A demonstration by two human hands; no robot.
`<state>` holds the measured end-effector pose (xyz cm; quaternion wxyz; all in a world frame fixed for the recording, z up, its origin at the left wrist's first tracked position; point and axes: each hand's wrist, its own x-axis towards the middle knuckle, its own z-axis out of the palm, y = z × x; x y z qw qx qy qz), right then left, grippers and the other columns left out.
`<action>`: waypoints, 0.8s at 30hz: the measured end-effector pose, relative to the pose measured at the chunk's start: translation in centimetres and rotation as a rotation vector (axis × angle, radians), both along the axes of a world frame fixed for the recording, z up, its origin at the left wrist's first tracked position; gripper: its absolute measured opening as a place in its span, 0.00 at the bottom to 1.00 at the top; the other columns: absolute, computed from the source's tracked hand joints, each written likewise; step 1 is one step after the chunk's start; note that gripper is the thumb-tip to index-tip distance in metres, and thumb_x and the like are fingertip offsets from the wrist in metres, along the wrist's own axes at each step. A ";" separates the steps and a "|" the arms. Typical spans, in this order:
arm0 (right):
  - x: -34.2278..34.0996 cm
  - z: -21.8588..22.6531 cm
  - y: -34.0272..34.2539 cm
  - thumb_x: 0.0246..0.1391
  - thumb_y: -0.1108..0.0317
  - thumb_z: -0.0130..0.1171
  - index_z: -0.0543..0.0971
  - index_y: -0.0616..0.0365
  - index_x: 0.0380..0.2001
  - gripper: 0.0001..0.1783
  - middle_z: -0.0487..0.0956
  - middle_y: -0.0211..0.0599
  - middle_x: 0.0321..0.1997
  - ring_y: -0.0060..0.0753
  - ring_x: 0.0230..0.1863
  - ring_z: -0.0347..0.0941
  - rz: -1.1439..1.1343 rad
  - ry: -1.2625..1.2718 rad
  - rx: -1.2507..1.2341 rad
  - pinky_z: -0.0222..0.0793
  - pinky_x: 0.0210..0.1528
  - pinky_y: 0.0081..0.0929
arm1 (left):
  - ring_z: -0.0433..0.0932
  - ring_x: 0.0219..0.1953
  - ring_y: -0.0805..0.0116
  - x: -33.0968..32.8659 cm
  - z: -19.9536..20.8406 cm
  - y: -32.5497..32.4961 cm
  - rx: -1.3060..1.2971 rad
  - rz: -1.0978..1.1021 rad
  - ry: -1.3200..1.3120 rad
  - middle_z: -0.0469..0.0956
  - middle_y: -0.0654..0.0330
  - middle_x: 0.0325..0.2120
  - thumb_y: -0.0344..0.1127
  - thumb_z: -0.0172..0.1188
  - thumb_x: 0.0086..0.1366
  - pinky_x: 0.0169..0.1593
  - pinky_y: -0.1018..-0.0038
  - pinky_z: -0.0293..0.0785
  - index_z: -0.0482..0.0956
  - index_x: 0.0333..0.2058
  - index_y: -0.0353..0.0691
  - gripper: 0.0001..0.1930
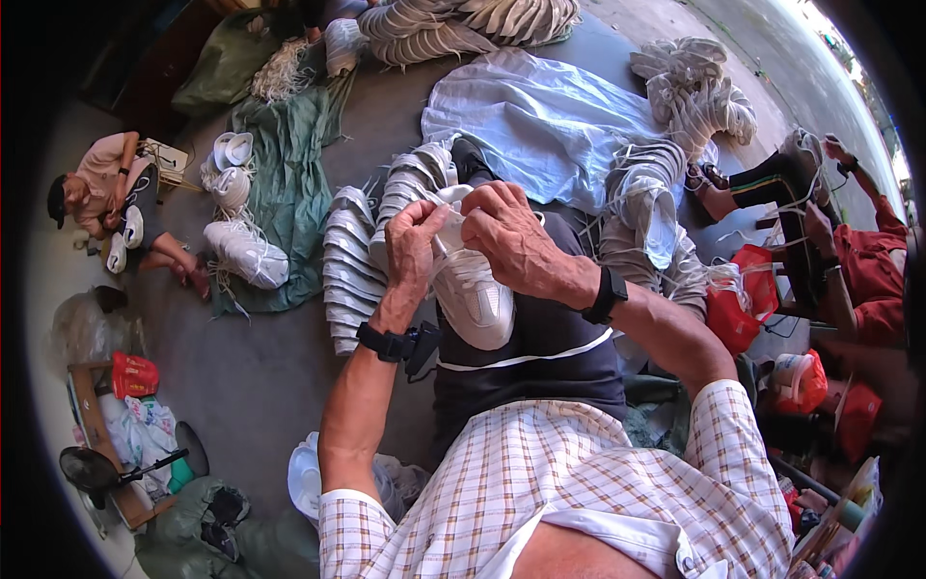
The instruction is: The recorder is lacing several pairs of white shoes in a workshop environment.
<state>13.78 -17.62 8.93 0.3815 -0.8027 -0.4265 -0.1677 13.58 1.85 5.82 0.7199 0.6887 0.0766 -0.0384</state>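
Observation:
A white sneaker point(475, 299) rests on my dark-trousered lap, its toe toward me. Its lacing point(471, 272) shows below my fingers. My left hand point(413, 243) is closed in a pinch at the shoe's left side, with a white shoelace at its fingertips. Over the right side of the shoe opening, my right hand point(521, 241) is closed too, fingers bent and pinching close to the tongue; they mostly cover what they grip, which looks like the lace. A long white cord point(529, 363) lies across my thighs.
Rows of stacked white shoes point(349, 270) stand left of my legs, with more shoe stacks point(644, 207) at right. Ahead lies a pale blue cloth point(540, 106). A person point(116, 193) sits far left holding shoes; another person point(868, 280) sits at right beside a red bag point(741, 301).

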 end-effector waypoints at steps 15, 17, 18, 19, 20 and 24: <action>5.6 -1.1 -20.2 0.58 0.70 0.60 0.79 0.64 0.34 0.07 0.81 0.46 0.32 0.44 0.35 0.78 -0.835 0.235 0.015 0.70 0.40 0.38 | 0.74 0.33 0.81 0.1 0.4 0.8 -0.007 -0.080 0.062 0.80 0.67 0.31 0.35 0.63 0.67 0.43 0.82 0.69 0.84 0.38 0.35 0.09; 5.3 -1.8 -20.7 0.58 0.70 0.60 0.80 0.64 0.34 0.07 0.81 0.45 0.32 0.42 0.36 0.77 -0.852 0.272 0.025 0.70 0.41 0.36 | 0.74 0.36 0.78 -0.5 0.3 0.5 -0.004 -0.013 -0.013 0.80 0.66 0.35 0.34 0.65 0.65 0.44 0.80 0.70 0.82 0.42 0.35 0.10; 5.1 -2.2 -21.0 0.58 0.70 0.61 0.80 0.64 0.34 0.07 0.81 0.45 0.33 0.41 0.36 0.76 -0.875 0.308 0.035 0.69 0.41 0.35 | 0.74 0.36 0.78 -0.8 0.3 0.1 -0.004 -0.015 -0.013 0.80 0.66 0.35 0.34 0.65 0.65 0.44 0.80 0.70 0.82 0.42 0.35 0.10; 4.9 -2.5 -21.4 0.58 0.69 0.61 0.80 0.64 0.34 0.07 0.80 0.43 0.32 0.37 0.36 0.75 -0.876 0.337 0.051 0.68 0.42 0.33 | 0.74 0.38 0.77 -1.4 0.3 -0.3 0.022 0.083 -0.046 0.79 0.65 0.37 0.34 0.66 0.63 0.44 0.79 0.70 0.81 0.45 0.35 0.14; 4.8 -2.9 -21.7 0.58 0.69 0.61 0.80 0.64 0.34 0.07 0.80 0.43 0.32 0.37 0.36 0.75 -0.879 0.337 0.051 0.68 0.42 0.33 | 0.73 0.40 0.75 -2.1 0.3 -0.7 0.049 0.181 -0.080 0.78 0.64 0.39 0.34 0.68 0.62 0.45 0.78 0.71 0.80 0.48 0.35 0.17; 4.1 -3.0 -21.3 0.58 0.69 0.62 0.81 0.63 0.35 0.07 0.80 0.40 0.32 0.33 0.34 0.74 -0.868 0.439 0.087 0.67 0.40 0.30 | 0.72 0.43 0.72 -6.4 0.6 -0.6 0.604 0.371 -0.192 0.78 0.62 0.42 0.34 0.70 0.58 0.45 0.77 0.72 0.78 0.51 0.36 0.22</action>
